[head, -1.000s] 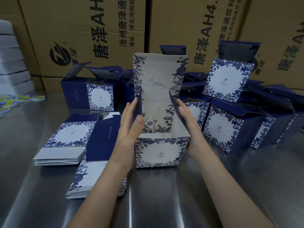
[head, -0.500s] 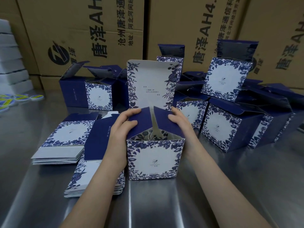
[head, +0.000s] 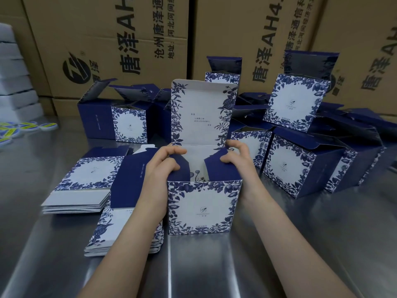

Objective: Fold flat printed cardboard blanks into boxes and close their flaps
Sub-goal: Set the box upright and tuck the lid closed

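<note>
The box (head: 202, 209) stands upright on the steel table (head: 300, 244), close to the middle of its front edge, with its printed front panel facing the person. Its tall lid (head: 199, 117) stands up at the back, white inside with a blue leaf border, and is not folded down. The left hand (head: 159, 168) curls its fingers over the dark blue left flap (head: 179, 171) and grips it at the box's left wall. The right hand (head: 238, 162) does the same with the right flap (head: 221, 172), fingers bent over its top edge. Both flaps lean inward over the opening, and the gap between them shows print inside the box.

Towards the table's left edge lies a far stack of flat blanks (head: 86, 186), and a near stack (head: 120, 211) lies just beside the box, partly under the left forearm. Finished boxes (head: 285, 162) with their lids open crowd the table's right side, and more boxes (head: 129, 123) sit at the back left. Big brown cartons (head: 129, 39) with black lettering stand along the back edge. At the far left edge are white slabs (head: 12, 82) and round yellow-and-blue stickers (head: 28, 126)
</note>
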Tool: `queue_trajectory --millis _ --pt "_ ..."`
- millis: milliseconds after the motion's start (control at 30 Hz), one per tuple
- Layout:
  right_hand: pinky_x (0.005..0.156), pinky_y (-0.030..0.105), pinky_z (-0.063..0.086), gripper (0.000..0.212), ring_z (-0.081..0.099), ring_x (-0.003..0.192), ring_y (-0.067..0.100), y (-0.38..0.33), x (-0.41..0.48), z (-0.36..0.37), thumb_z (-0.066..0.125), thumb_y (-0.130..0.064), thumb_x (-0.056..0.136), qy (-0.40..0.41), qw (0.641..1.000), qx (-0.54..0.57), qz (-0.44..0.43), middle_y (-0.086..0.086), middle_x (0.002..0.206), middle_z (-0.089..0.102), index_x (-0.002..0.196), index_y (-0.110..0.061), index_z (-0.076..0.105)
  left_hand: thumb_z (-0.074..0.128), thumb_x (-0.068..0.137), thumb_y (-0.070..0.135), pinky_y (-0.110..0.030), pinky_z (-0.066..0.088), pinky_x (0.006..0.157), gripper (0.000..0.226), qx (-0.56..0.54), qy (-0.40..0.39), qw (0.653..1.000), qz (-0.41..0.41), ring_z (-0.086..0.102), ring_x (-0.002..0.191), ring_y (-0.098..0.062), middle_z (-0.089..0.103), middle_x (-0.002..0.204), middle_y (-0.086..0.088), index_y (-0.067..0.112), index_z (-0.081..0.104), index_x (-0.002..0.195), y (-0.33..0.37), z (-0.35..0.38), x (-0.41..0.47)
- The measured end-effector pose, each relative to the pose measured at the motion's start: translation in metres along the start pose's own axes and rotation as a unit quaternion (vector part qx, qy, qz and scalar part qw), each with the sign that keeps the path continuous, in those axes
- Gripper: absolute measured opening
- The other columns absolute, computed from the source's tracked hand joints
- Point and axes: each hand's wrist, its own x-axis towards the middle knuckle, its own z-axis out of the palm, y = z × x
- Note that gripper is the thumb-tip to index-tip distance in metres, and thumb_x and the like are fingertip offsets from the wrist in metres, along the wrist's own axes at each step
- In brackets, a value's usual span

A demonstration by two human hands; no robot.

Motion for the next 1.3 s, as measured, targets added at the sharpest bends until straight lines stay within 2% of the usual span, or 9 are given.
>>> queue_trajectory --millis 67,167,267,433,600,700,867,1100,1300 --pt "0.054 0.023 0.047 0.028 0.059 0.065 0.013 0.005 0.000 -0.004 0.054 0.001 0.089 -0.003 1.000 0.006 -0.017 0.004 0.092 0.058 0.099 -0.025 0.052 0.049 0.067 0.020 -0.039 0.040 0.076 0.026 -0.006 -0.006 1.000 0.002 0.055 0.087 -0.022 0.066 0.091 0.007 0.028 0.070 0.080 0.000 0.000 -0.001" --pt "0.054 0.022 0.044 0.021 0.055 0.066 0.012 0.006 0.000 -0.011 0.057 -0.008 0.089 -0.076 0.995 -0.035 -0.046 0.000 0.084 0.058 0.079 -0.026 0.059 0.052 0.073 0.026 -0.038 0.042 0.074 0.019 -0.017 -0.032 0.999 0.007 0.058 0.086 -0.019 0.065 0.093 0.003 0.028 0.069 0.082 0.000 0.000 -0.003" --pt "0.055 0.023 0.044 0.005 0.058 0.067 0.011 0.003 0.001 -0.017 0.062 -0.022 0.081 -0.129 0.989 -0.063 -0.032 -0.005 0.082 0.063 0.082 -0.026 0.064 0.055 0.077 0.030 -0.036 0.044 0.075 0.015 -0.026 -0.057 0.998 0.007 0.058 0.088 -0.018 0.062 0.098 0.000 0.028 0.068 0.085 -0.001 -0.003 -0.003" --pt "0.056 0.025 0.050 0.022 0.063 0.071 0.016 0.002 0.005 -0.030 0.062 -0.018 0.071 -0.212 0.975 -0.072 -0.002 -0.001 0.089 0.063 0.091 -0.026 0.058 0.051 0.068 0.018 -0.029 0.043 0.057 0.017 -0.002 -0.055 0.998 -0.001 0.054 0.068 -0.019 0.057 0.076 0.003 0.029 0.061 0.078 0.000 -0.004 -0.001" --pt "0.058 0.031 0.033 0.023 0.041 0.076 0.025 0.005 0.009 -0.027 0.056 -0.019 0.058 -0.184 0.977 -0.103 -0.019 0.008 0.092 0.043 0.079 -0.027 0.054 0.047 0.065 0.016 -0.044 0.025 0.074 0.014 0.007 -0.050 0.999 0.014 0.037 0.082 -0.027 0.045 0.085 -0.003 0.026 0.054 0.072 0.000 -0.004 0.000" --pt "0.055 0.026 0.045 0.026 0.056 0.069 0.020 0.006 0.010 -0.030 0.061 -0.025 0.062 -0.208 0.973 -0.095 -0.008 0.004 0.087 0.058 0.087 -0.029 0.057 0.049 0.068 0.019 -0.039 0.034 0.068 0.015 0.010 -0.054 0.998 0.015 0.044 0.077 -0.024 0.050 0.083 -0.004 0.025 0.057 0.078 -0.002 -0.005 0.000" --pt "0.066 0.024 0.053 0.035 0.067 0.082 0.014 0.004 0.009 -0.036 0.068 -0.038 0.072 -0.244 0.964 -0.107 0.000 -0.012 0.099 0.067 0.105 -0.035 0.058 0.050 0.076 0.024 -0.017 0.048 0.054 0.027 0.008 -0.066 0.997 0.026 0.062 0.067 -0.003 0.067 0.080 0.018 0.027 0.065 0.099 -0.005 -0.005 0.000" --pt "0.058 0.028 0.042 0.026 0.052 0.073 0.021 0.004 0.009 -0.033 0.060 -0.021 0.062 -0.212 0.971 -0.107 -0.007 0.006 0.093 0.052 0.086 -0.029 0.055 0.046 0.069 0.020 -0.039 0.033 0.072 0.017 0.059 -0.041 0.997 0.020 0.045 0.080 -0.020 0.054 0.079 0.012 0.031 0.057 0.076 -0.004 -0.008 0.005" --pt "0.058 0.025 0.047 0.023 0.059 0.072 0.017 0.005 0.003 -0.029 0.056 -0.016 0.070 -0.191 0.976 -0.100 -0.024 0.004 0.094 0.058 0.090 -0.025 0.059 0.048 0.073 0.024 -0.031 0.040 0.063 0.017 0.054 -0.043 0.997 0.025 0.053 0.073 -0.016 0.059 0.077 0.012 0.032 0.062 0.080 -0.004 -0.008 0.003"
